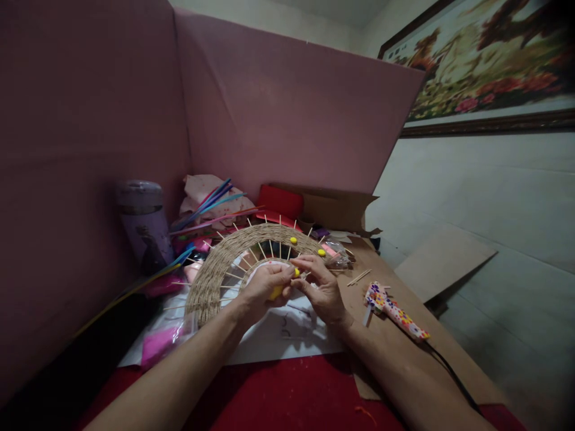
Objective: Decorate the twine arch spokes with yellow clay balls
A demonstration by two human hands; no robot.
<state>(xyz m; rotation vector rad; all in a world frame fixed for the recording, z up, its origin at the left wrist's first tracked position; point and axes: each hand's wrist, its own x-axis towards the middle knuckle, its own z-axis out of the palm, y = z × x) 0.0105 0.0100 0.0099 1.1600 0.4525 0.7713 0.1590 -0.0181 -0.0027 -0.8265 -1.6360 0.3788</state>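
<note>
My left hand (pixel 265 284) is closed around a yellow lump (pixel 275 293), partly hidden in the palm. Thumb and fingers of my right hand (pixel 321 290) pinch toward a small yellow piece (pixel 296 272), right at the left thumb's tip. Both hands meet over the near side of a wheel-like woven ring (pixel 204 284), wound from brown twine or cord with thin wooden sticks running through it. Two yellow discs, a left one (pixel 293 240) and a right one (pixel 321 252), sit on the ring's far right part. The fingers hide some of the inner circle.
A flower-patterned glue gun (pixel 395 311) with a black cord lies on cardboard (pixel 431 359) at right, near loose sticks (pixel 359 277). At left stand a purple tumbler (pixel 144 227) and colourful pipe cleaners (pixel 211 200). A pink packet (pixel 159 347) lies in front; pink panels rise behind.
</note>
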